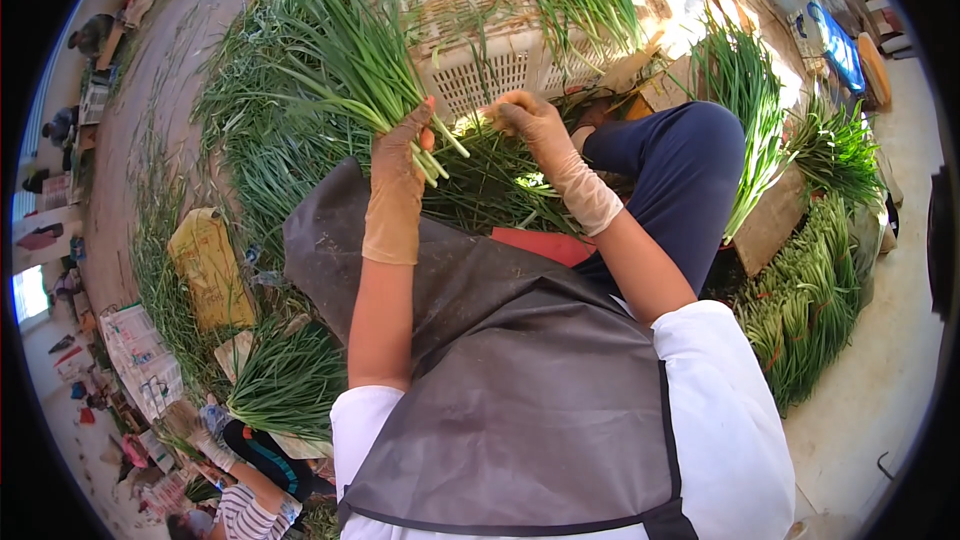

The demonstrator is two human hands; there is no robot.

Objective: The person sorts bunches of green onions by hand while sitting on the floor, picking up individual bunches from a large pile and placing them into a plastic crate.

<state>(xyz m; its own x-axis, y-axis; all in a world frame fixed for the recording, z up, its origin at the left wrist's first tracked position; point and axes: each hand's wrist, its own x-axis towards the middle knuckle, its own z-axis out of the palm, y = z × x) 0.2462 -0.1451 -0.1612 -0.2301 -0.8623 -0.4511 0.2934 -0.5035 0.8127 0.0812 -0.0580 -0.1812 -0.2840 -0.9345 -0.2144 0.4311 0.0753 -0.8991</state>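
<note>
My gloved left hand [405,155] clamps a bunch of green onions [345,55] near its pale stems, above my lap; right hand [530,120] fingers pinch a stalk. Light, floppy, bruisable, I judge: grip at the stems.

The person wears thin tan rubber gloves, soiled with dirt, on the left hand [400,165] and right hand [540,130], a white short-sleeved shirt [720,410], a grey apron [520,390] edged in black, and navy trousers [680,170].

It was an open-air vegetable sorting yard: heaped long green scallions [300,170] covered the concrete floor [880,380] around a white slatted plastic crate [500,65] at the frame's top.
</note>
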